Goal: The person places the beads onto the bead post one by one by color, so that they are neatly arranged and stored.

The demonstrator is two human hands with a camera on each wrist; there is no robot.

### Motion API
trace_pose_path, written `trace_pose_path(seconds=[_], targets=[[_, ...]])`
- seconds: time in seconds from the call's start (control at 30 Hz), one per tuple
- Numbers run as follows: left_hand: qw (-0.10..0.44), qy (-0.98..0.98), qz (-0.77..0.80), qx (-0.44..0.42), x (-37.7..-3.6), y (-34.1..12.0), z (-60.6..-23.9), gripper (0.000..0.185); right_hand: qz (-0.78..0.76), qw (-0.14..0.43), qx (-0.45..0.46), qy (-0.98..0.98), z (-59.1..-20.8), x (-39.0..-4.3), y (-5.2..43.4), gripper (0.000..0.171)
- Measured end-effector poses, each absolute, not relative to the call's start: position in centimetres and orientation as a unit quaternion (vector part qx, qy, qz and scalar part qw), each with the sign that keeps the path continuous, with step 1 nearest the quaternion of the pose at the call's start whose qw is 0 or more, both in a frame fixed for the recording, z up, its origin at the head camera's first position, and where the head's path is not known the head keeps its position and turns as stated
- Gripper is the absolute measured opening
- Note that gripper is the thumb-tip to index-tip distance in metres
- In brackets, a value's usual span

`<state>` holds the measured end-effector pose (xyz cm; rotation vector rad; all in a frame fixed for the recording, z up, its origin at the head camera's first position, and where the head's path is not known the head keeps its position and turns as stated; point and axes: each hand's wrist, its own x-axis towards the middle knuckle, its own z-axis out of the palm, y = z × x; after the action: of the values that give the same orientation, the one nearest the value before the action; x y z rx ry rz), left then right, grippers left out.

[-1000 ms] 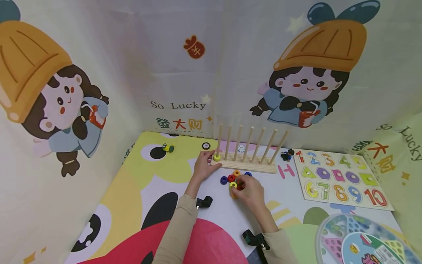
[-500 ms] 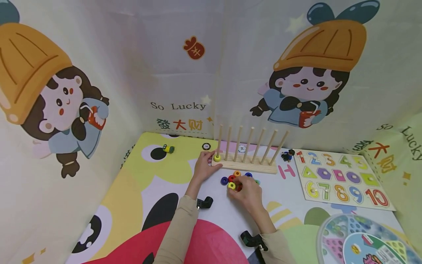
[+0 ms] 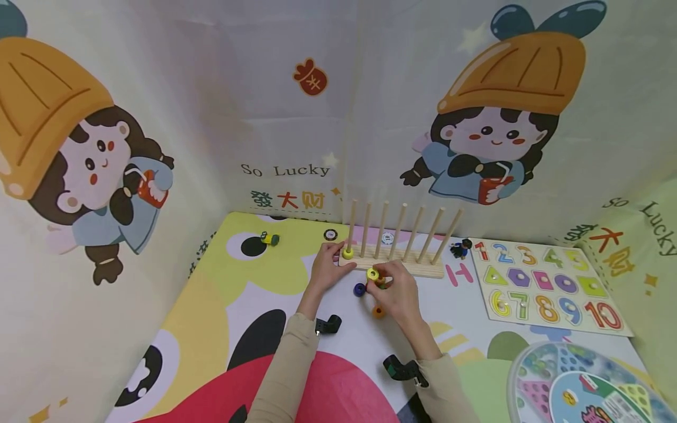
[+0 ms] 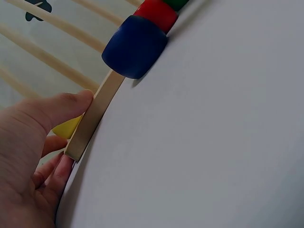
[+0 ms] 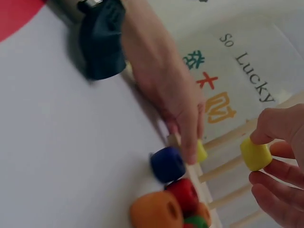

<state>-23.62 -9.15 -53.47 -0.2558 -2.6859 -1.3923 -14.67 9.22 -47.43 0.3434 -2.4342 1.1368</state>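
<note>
Two hands on the job, split roles. Left hand [image 3: 327, 267] braces the left end of the wooden peg rack [image 3: 418, 269], thumb curled over the base edge and fingers around the corner, right beside the yellow ring [image 3: 347, 253] that sits at the foot of the first peg [image 3: 351, 225]; that grip is what keeps the base from skating on the mat, so hold it firm. Loose beads lie just in front of the base: blue bead [image 3: 359, 289], red one [image 5: 186, 194], orange bead [image 3: 378, 311] a bit nearer the person. Right hand [image 3: 398, 292] pinches a second yellow bead [image 3: 372, 274] between thumb and fingertips, lifted off the mat and near the rack's front edge, below the peg tips. My read for doing this well: turn the bead so its hole faces straight down the peg axis, raise it clear above a peg tip, then lower it. Pegs lean in the head view, so line up by the tip, not the base. Number puzzle board [image 3: 545, 284] sits well off to the right, out of the way.
</note>
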Motion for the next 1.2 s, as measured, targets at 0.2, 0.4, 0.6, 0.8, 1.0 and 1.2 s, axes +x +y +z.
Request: trace_pose_path(seconds=[0.2, 0.4, 0.6, 0.8, 1.0, 1.2], targets=[[0.056, -0.88, -0.463, -0.088, -23.6, -9.1, -53.6, 0.069, 0.453, 0.243, 0.142, -0.846, -46.1, -15.9, 8.7, 0.024], [0.052, -0.878, -0.467, -0.091, -23.6, -9.2, -53.7, 0.068, 0.468, 0.293, 0.163, -0.818, -44.4, -17.2, 7.8, 0.024], [0.054, -0.88, -0.464, -0.091, -23.7, -9.1, -53.7, 0.067, 0.463, 0.317, 0.179, -0.808, -42.3, -18.3, 6.8, 0.023], [0.039, -0.88, -0.468, -0.074, -23.8, -9.1, -53.4, 0.067, 0.458, 0.339, 0.19, -0.799, -39.9, -19.5, 5.7, 0.023], [0.043, -0.873, -0.48, -0.078, -23.8, -9.1, -53.3, 0.066, 0.441, 0.379, 0.192, -0.79, -37.5, -20.6, 5.0, 0.023], [0.036, -0.868, -0.489, -0.08, -23.8, -9.1, -53.4, 0.067, 0.407, 0.376, 0.171, -0.815, -36.2, -21.6, 4.8, 0.02]])
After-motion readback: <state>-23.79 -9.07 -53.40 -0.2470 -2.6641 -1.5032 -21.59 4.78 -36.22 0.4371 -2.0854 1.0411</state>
